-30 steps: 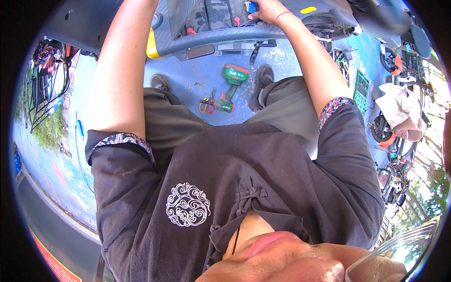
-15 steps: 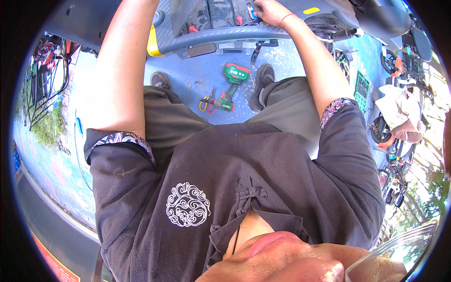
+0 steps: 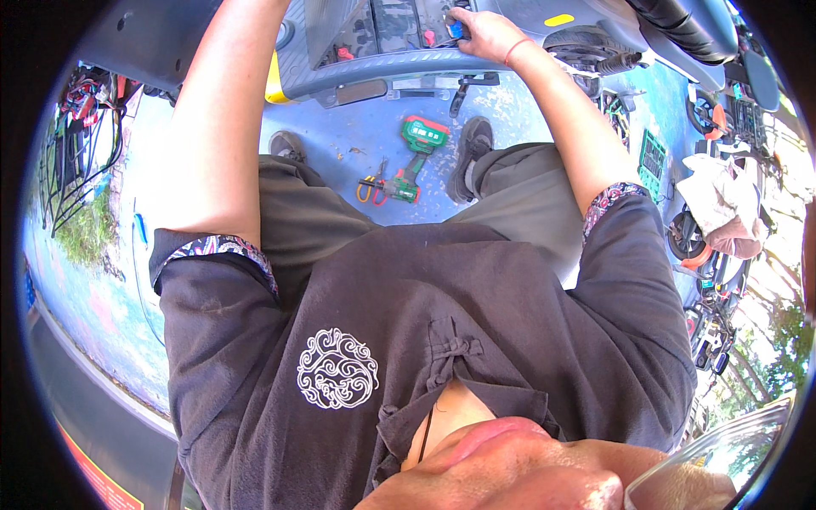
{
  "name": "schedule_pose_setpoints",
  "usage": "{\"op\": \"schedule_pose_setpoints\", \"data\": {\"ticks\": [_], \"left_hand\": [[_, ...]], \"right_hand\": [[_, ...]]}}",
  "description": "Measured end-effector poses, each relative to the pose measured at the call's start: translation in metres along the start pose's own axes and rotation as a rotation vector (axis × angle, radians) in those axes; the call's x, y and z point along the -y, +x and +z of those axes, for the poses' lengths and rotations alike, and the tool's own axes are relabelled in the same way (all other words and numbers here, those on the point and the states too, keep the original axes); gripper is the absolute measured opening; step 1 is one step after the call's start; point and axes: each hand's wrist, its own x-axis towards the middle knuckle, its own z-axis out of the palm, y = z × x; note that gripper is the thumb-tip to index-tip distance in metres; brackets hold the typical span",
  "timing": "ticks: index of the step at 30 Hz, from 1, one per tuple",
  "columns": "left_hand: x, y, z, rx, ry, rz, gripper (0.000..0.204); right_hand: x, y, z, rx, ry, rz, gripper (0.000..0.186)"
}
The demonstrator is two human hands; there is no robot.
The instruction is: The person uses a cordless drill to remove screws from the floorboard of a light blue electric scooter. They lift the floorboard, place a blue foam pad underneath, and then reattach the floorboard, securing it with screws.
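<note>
My right hand point(image 3: 486, 37) reaches over the open floorboard compartment of a grey electric scooter point(image 3: 391, 64). Its thumb and fingers close round a small blue piece point(image 3: 456, 31), whose kind I cannot make out. Inside the compartment lie dark battery blocks point(image 3: 398, 24), with a pink-red cap point(image 3: 429, 38) near my fingers and a red one point(image 3: 344, 53) further left. My left forearm point(image 3: 229, 110) stretches up past the top edge, so the left hand is out of the picture.
A green and red cordless power tool point(image 3: 416, 157) lies on the blue floor between my shoes, beside pliers or cutters with yellow and red handles point(image 3: 370, 189). A scooter wheel point(image 3: 586, 44) is at the right. Further right stand parked scooters point(image 3: 701, 246), one with a pale cloth over it.
My right hand has shifted slightly left, and the blue piece shows at its fingertips. A black ribbed part at the upper right has come into clearer view.
</note>
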Motion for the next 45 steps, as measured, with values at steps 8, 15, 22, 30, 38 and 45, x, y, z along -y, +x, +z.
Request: {"op": "schedule_pose_setpoints", "data": {"ticks": [8,15,22,30,38,45], "left_hand": [[0.017,0.023,0.006,0.010,-0.055,-0.040,0.051],[0.008,0.014,0.003,0.006,-0.036,-0.024,0.051],[0.003,0.011,0.011,-0.011,-0.051,-0.005,0.050],[0.012,0.018,0.004,-0.002,-0.085,0.008,0.049],[0.006,0.013,0.002,0.036,-0.145,0.002,0.047],[0.015,0.021,-0.001,0.043,-0.141,0.036,0.046]], "right_hand": [[0.012,-0.003,0.014,-0.161,0.052,0.169,0.058],[0.000,-0.012,0.002,-0.091,0.234,0.074,0.054],[-0.028,-0.007,0.025,-0.238,0.098,-0.168,0.047],[-0.006,-0.003,0.002,-0.083,0.015,-0.127,0.052],[-0.006,0.000,0.004,-0.092,-0.033,-0.132,0.048],[-0.006,0.007,0.005,-0.160,-0.175,-0.215,0.023]]}}
